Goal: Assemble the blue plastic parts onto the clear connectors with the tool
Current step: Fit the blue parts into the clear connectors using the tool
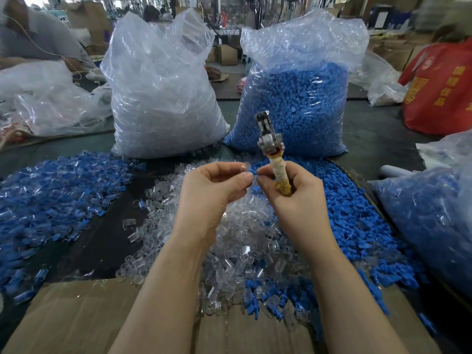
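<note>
Two tall clear plastic sacks stand at the back of my dark surface point(158, 190): the left sack point(163, 98) is filled with clear connectors, the right sack point(296, 98) with small blue plastic parts. A third clear bag of mixed blue and clear pieces point(434, 221) leans in at my right edge. Loose on the surface lie a spread of assembled blue-and-clear pieces point(51, 200) at left, a heap of clear connectors point(229, 238) under my hands, and a heap of blue parts point(357, 213) to the right, partly over a flat brown cardboard sheet point(84, 310). My right hand point(288, 190) is clenched around the tape-wrapped handle of a metal-tipped tool point(273, 154), which stands nearly upright, tip pointing away from me. My left hand point(217, 185) pinches a small blue part with a clear connector point(249, 171) between its fingertips; my right fingertips touch it too. It sits just left of the tool handle; I cannot tell which way it points
</note>
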Demonstrator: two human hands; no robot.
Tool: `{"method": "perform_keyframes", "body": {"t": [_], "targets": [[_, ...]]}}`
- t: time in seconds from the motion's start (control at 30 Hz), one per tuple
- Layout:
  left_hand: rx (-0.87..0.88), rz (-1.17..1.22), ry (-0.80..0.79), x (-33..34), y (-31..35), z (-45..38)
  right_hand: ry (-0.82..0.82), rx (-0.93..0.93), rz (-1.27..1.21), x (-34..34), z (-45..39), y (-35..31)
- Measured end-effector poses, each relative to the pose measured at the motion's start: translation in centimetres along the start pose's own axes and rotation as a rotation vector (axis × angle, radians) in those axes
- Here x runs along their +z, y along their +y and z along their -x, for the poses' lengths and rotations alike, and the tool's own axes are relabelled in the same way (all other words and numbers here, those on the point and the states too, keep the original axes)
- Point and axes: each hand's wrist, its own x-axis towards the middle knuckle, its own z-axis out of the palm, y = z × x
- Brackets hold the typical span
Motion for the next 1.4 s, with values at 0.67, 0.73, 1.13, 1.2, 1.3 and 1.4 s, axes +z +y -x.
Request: {"method": "perform_keyframes", "body": {"t": [0.67, 0.73, 1.13, 1.2, 1.3, 1.4], "targets": [[0.015, -0.045, -0.005, 0.0, -0.2, 0.1, -0.049, -0.008, 0.078, -0.1, -0.1, 0.0], [0.017, -0.051, -0.004, 0.0, -0.2, 0.1, -0.058, -0.014, 0.088, -0.2, -0.1, 0.1], [0.036, -0.061, -0.013, -0.3, -0.3, -0.1, -0.073, -0.063, 0.167, -0.3, -0.1, 0.2], [0.037, -0.051, -0.017, -0.3, -0.4, -0.1, -0.083, -0.055, 0.163, -0.3, -0.1, 0.2], [0.053, -0.033, -0.038, -0.5, -0.4, -0.1, -0.128, 0.021, 0.089, -0.6, -0.1, 0.0], [0.089, -0.005, -0.013, -0.9, -0.4, -0.2, -0.184, 0.127, 0.095, -1.5, -0.4, 0.2]]}}
